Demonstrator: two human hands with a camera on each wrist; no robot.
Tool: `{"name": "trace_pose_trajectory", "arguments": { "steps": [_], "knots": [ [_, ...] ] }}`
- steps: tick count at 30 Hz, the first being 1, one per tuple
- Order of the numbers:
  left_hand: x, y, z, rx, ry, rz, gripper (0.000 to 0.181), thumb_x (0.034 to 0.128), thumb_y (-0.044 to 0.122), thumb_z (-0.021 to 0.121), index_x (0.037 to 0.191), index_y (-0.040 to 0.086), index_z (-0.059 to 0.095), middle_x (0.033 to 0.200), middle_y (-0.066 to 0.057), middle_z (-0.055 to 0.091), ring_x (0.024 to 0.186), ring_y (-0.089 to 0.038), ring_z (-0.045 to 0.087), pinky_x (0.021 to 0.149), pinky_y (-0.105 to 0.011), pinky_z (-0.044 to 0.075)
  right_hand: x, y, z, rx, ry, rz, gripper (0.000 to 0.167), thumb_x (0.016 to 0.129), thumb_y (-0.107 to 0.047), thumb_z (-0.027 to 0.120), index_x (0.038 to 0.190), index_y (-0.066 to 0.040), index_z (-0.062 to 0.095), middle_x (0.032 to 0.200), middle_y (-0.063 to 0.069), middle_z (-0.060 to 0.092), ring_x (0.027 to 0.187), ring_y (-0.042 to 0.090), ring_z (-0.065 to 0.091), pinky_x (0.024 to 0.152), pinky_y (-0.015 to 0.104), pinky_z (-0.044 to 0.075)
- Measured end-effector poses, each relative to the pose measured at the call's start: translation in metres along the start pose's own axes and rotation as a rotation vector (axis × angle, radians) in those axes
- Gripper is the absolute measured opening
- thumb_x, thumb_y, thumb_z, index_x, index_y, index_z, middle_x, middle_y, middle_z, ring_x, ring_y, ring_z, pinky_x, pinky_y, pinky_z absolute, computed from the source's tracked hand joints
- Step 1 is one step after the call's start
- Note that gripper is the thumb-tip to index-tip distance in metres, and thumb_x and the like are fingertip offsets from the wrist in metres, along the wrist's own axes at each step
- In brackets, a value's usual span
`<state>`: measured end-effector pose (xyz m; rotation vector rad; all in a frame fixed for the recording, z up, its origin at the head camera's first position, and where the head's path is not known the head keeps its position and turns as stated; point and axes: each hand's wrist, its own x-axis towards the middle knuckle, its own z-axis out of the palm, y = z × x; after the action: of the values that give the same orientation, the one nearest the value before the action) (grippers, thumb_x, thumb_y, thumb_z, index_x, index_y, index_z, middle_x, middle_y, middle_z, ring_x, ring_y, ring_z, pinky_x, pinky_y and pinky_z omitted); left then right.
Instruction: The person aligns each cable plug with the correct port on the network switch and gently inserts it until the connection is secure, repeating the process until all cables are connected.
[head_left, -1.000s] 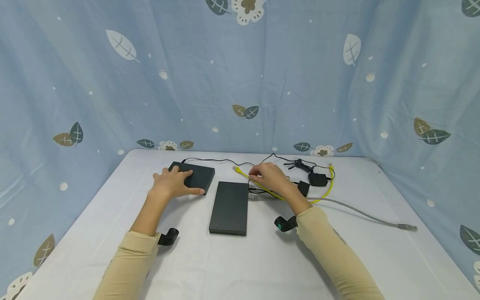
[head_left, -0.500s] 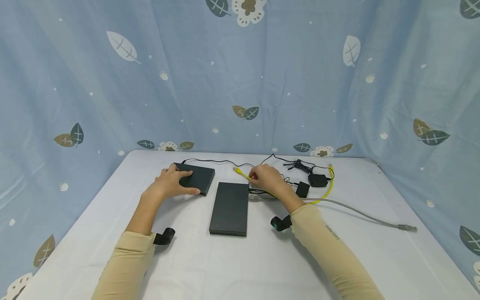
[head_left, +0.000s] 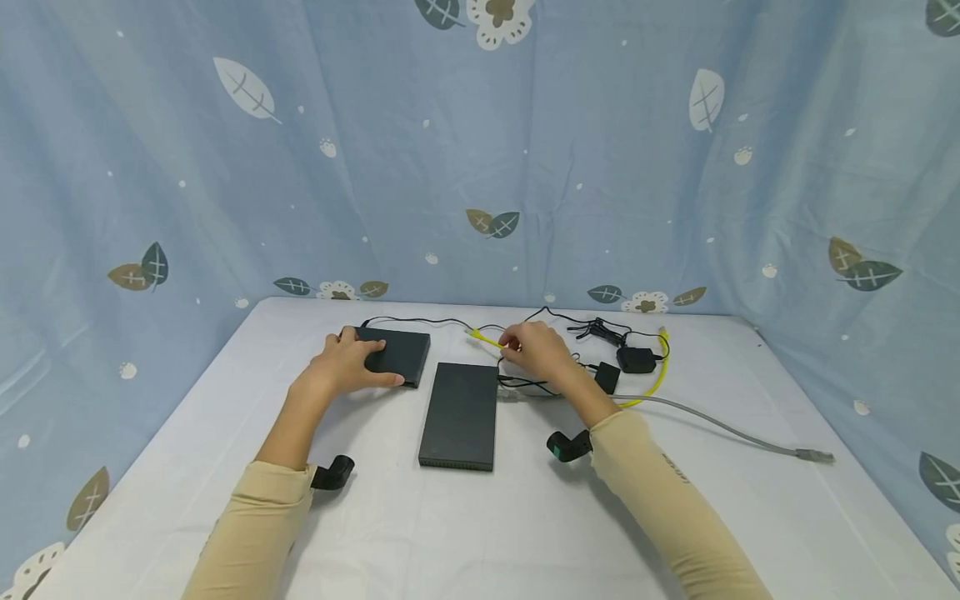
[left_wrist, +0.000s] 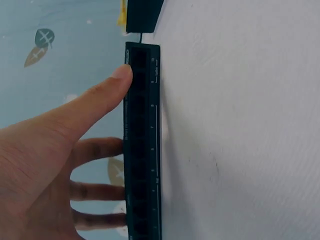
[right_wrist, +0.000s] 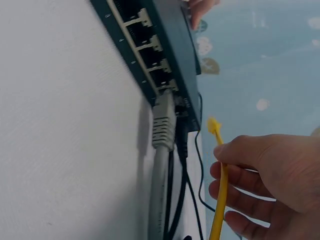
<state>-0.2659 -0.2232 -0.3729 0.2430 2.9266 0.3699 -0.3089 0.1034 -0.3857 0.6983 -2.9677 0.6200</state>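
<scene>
My left hand [head_left: 333,367] rests on a black network switch [head_left: 401,354] at the back left. In the left wrist view its fairly straight fingers touch the switch [left_wrist: 142,120], whose row of numbered ports faces the camera. My right hand [head_left: 538,348] pinches a yellow network cable [head_left: 489,340] a little behind its plug, between thumb and fingers. In the right wrist view the yellow cable [right_wrist: 220,200] stands apart from a second switch [right_wrist: 175,55]. A grey network cable [right_wrist: 163,125] is plugged into an end port there, beside a black power plug [right_wrist: 181,140].
That second black switch [head_left: 459,417] lies mid-table. The grey cable's loose end [head_left: 813,455] points right. Two black power adapters [head_left: 636,360] with thin cords lie at the back right. A patterned blue curtain [head_left: 420,167] hangs behind the white table [head_left: 420,533].
My right hand has shifted slightly, and the yellow cable's plug end has risen a little. My left hand has slid slightly left on the switch. Both switches look unmoved.
</scene>
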Motion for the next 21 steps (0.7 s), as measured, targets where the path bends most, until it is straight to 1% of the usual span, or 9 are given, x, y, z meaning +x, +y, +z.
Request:
{"name": "trace_pose_trajectory", "arguments": {
  "steps": [6,9,16,21],
  "knots": [
    [0.003,0.008,0.003,0.040,0.006,-0.035,0.090,0.0818,0.069,0.063,0.149,0.013,0.044,0.145,-0.036,0.029,0.122,-0.056,0.036,0.081,-0.065,0.047,-0.002,-0.001,-0.004,0.051,-0.006,0.005,0.016,0.094,-0.016,0.066,0.106,-0.010,0.074,0.095,0.003,0.074,0.086,0.017,0.067,0.076,0.035,0.054],
    [0.003,0.010,0.004,0.050,0.018,-0.049,0.090,0.0817,0.070,0.062,0.149,0.012,0.044,0.145,-0.036,0.030,0.121,-0.057,0.037,0.078,-0.064,0.048,-0.002,0.000,-0.006,0.066,-0.008,-0.007,0.017,0.094,-0.016,0.065,0.107,-0.009,0.074,0.097,0.003,0.074,0.088,0.018,0.068,0.077,0.034,0.054],
    [0.003,0.015,0.006,0.071,0.051,-0.085,0.087,0.0826,0.070,0.061,0.147,0.014,0.047,0.146,-0.033,0.034,0.123,-0.059,0.037,0.079,-0.066,0.048,-0.004,0.001,-0.015,0.145,-0.024,-0.043,0.019,0.094,-0.014,0.065,0.110,-0.007,0.073,0.101,0.005,0.074,0.091,0.018,0.069,0.077,0.033,0.055],
    [0.003,0.016,0.005,0.098,0.047,-0.105,0.084,0.0854,0.069,0.059,0.149,0.016,0.044,0.151,-0.029,0.033,0.127,-0.060,0.034,0.082,-0.066,0.048,-0.005,0.002,-0.020,0.189,-0.025,-0.057,0.021,0.095,-0.012,0.064,0.113,-0.008,0.072,0.103,0.007,0.074,0.089,0.019,0.068,0.076,0.032,0.056]
  ]
}}
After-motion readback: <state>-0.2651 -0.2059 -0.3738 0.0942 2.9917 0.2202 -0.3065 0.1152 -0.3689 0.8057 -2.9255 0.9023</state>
